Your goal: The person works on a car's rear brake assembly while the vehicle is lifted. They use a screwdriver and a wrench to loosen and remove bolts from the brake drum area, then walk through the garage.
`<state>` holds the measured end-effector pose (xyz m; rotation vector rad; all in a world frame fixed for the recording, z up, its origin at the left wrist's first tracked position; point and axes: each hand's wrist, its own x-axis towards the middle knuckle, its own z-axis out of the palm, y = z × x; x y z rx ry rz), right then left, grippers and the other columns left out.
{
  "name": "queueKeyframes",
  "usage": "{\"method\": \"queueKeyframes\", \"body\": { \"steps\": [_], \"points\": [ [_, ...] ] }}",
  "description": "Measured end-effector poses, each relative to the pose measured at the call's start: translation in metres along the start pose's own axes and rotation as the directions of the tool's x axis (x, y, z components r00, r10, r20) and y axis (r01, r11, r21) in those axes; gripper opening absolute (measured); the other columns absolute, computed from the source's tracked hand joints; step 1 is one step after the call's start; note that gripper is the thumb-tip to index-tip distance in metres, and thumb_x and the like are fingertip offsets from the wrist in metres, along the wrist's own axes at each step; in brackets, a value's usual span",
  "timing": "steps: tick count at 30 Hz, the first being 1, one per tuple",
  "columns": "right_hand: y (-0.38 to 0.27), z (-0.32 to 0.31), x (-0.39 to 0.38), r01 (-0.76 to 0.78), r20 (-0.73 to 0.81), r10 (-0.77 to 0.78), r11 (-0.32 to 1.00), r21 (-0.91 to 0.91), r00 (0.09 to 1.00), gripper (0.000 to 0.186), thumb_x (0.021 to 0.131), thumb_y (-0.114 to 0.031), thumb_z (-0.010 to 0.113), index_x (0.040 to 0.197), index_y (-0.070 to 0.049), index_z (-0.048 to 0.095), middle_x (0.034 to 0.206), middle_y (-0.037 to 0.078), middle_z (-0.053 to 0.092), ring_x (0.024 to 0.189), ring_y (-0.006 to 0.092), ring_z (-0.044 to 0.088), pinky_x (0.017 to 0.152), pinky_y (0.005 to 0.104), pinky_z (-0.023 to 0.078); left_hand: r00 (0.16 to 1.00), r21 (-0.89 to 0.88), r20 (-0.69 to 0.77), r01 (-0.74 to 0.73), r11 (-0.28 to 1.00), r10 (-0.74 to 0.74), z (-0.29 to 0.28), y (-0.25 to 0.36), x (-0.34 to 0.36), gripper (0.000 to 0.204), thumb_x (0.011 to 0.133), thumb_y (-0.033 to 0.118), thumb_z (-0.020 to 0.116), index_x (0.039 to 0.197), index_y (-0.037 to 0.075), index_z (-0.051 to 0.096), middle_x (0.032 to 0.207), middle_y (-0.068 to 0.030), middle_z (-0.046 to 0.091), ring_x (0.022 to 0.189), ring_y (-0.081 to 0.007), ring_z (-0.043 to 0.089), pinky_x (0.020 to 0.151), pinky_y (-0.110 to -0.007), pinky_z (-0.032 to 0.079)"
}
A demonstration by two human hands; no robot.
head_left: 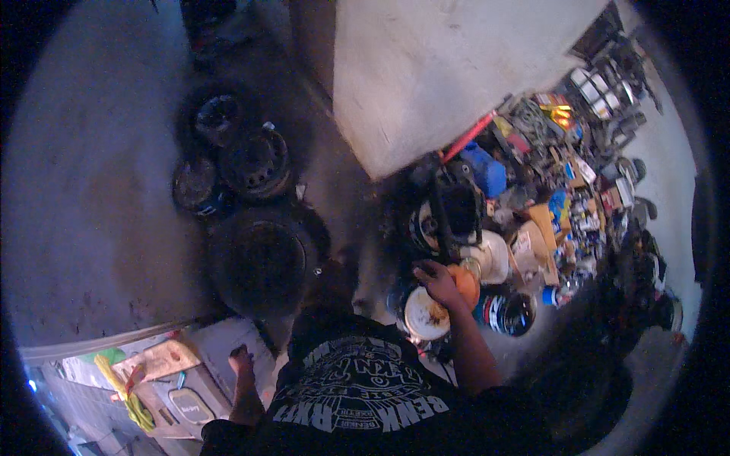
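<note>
My left hand (241, 359) hangs at the lower left, beside a pale board surface (220, 342); its fingers are loosely bent and nothing shows in them. On the other side, my right hand (436, 282) is held out over several buckets, with its fingers apart and slightly curled, and no object visible in it. Just beyond its wrist is an orange round lid or bowl (465, 286). A stained white bucket lid (426, 313) lies below that hand. Whether the hand touches either one I cannot tell.
Dark wheels and tyres (255, 163) stand ahead on the left. Mixed clutter fills the right: a blue container (485, 169), a cardboard box (542, 232) and a black bucket (519, 313). A white wall corner (372, 171) juts in. A yellow cloth (122, 387) lies lower left.
</note>
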<state>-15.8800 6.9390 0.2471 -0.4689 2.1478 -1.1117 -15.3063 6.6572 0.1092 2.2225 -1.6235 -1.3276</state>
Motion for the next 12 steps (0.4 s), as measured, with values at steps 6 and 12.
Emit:
{"method": "queueKeyframes", "body": {
  "steps": [6, 12],
  "points": [
    [-0.127, 0.001, 0.191, 0.08, 0.111, -0.078, 0.997, -0.012, 0.991, 0.044, 0.094, -0.017, 0.066, 0.131, 0.005, 0.055, 0.112, 0.011, 0.068, 0.1, 0.019, 0.065, 0.09, 0.0312, 0.051, 0.911, -0.027, 0.016, 0.413, 0.91, -0.413, 0.066, 0.055, 0.052, 0.044, 0.092, 0.044, 0.061, 0.101, 0.0, 0.065, 0.09, -0.0143, 0.067, 0.08, -0.0247, 0.064, 0.069, -0.042, 0.051],
    [-0.24, 0.026, 0.377, 0.085, 0.301, -0.118, 0.989, 0.12, 0.946, 0.046, 0.093, -0.021, 0.065, 0.132, 0.002, 0.055, 0.117, 0.014, 0.067, 0.1, 0.0207, 0.066, 0.093, 0.0366, 0.051, 0.985, 0.214, 0.174, -0.021, 0.977, -0.017, 0.138, 0.207, 0.191, 0.065, 0.091, 0.056, 0.057, 0.128, 0.003, 0.057, 0.128, -0.021, 0.061, 0.113, -0.026, 0.06, 0.094, -0.043, 0.046]
  ]
}}
